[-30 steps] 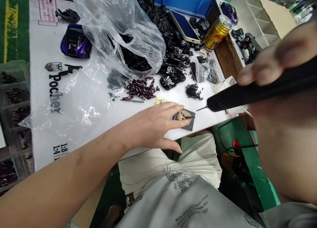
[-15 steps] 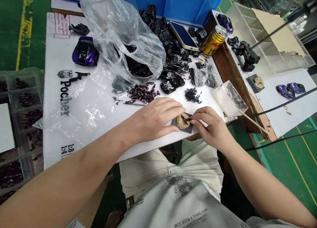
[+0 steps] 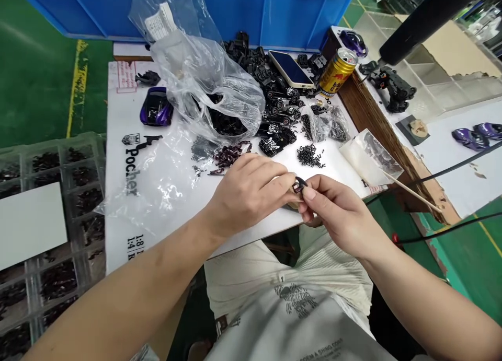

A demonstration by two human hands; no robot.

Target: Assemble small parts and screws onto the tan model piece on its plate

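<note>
My left hand (image 3: 245,191) and my right hand (image 3: 333,212) meet above the near edge of the white table (image 3: 129,204). Both pinch one small dark part (image 3: 299,185) between their fingertips. A little under the hands lies a dark pad, mostly hidden by them. Just behind my left hand sit a pile of dark red small parts (image 3: 228,155) and a heap of black screws (image 3: 309,155).
A clear plastic bag (image 3: 207,84) with black parts, a purple toy car body (image 3: 156,107), a phone (image 3: 291,68) and a yellow can (image 3: 336,70) stand further back. Compartment trays (image 3: 50,230) lie at the left. A black tool (image 3: 425,21) hangs at upper right; cables (image 3: 451,167) cross the right side.
My right hand dropped the black tool, came down to the pad, and both hands have now lifted a small dark part off it. The view shifted, showing more table.
</note>
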